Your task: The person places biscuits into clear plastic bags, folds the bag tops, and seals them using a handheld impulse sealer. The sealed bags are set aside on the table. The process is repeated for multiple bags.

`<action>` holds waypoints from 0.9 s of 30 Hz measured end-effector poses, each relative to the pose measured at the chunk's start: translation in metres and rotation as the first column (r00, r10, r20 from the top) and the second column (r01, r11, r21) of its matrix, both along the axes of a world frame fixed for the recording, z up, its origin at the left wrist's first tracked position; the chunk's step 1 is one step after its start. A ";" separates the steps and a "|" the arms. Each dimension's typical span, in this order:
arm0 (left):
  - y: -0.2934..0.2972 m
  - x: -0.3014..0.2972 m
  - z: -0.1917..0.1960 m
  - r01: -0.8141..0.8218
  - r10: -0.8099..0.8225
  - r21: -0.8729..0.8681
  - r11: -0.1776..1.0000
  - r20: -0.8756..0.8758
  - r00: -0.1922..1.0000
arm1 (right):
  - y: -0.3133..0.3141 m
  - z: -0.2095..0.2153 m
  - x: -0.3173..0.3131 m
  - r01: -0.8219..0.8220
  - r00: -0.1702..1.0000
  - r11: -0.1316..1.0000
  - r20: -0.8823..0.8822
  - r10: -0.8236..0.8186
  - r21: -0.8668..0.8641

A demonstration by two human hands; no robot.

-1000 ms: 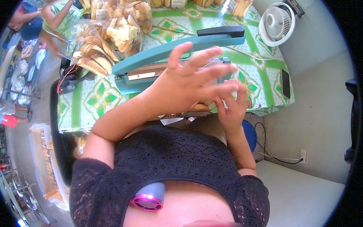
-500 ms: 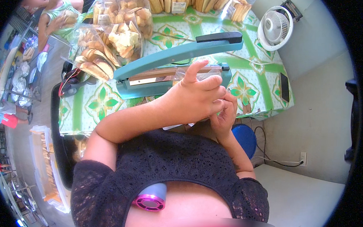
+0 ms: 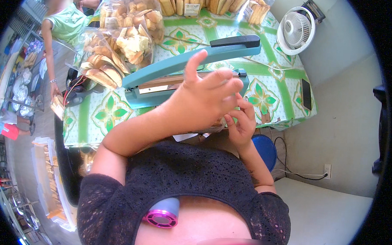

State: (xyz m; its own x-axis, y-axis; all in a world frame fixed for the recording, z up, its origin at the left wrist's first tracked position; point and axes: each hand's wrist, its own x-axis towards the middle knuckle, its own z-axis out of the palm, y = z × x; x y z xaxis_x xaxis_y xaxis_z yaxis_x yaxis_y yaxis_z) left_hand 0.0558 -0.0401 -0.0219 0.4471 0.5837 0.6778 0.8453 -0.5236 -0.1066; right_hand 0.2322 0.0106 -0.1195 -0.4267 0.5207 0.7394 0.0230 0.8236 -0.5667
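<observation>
My left hand [image 3: 205, 94] reaches over the front of a teal bag sealer [image 3: 151, 99], its outer fingers raised and spread. Its thumb side is hidden underneath, where part of a clear plastic bag [image 3: 214, 126] with something brown inside shows. The bag appears held there. Close on the right, my right hand [image 3: 242, 122] has its fingers bent and its thumb and fingertips together at the bag's edge. The sealer's long arm [image 3: 185, 59], with a black handle, is raised above its base. A white sheet [image 3: 200, 136] shows partly below the bag.
Bags of bread [image 3: 134, 42] stand at the back left of the patterned tablecloth [image 3: 112, 111], more bagged bread [image 3: 191, 3] along the back. A white fan [image 3: 295, 31], a phone [image 3: 306, 94] and a blue stool [image 3: 264, 151] are rightward. A person [image 3: 68, 21] holds a packet [image 3: 57, 107] at left.
The plastic bag has come off the sealer, down toward me. My left hand has shifted slightly left, its outer fingers spreading. The person at left has lowered an arm with a packet.
</observation>
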 end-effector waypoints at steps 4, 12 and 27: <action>0.010 -0.041 0.006 0.255 -0.147 -0.194 0.947 0.442 0.885 | 0.019 0.002 0.010 -0.262 0.965 0.959 -0.034 0.259 -0.113; 0.014 -0.062 -0.092 0.634 -0.035 -0.104 0.766 0.978 0.203 | 0.044 -0.017 -0.023 -0.342 0.903 0.747 -0.420 0.093 -0.570; 0.026 -0.035 -0.107 0.644 0.060 -0.049 0.763 0.998 0.005 | 0.045 -0.030 -0.034 -0.263 0.905 0.832 -0.424 0.037 -0.489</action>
State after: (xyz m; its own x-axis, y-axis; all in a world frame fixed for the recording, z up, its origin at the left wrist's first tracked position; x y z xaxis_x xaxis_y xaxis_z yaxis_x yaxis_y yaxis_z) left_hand 0.0209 -0.0137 -0.1289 -0.1402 0.9083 0.3941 -0.2512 -0.4176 0.8732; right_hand 0.1981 0.0558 -0.1495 -0.2756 0.8271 0.4898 -0.3849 0.3719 -0.8447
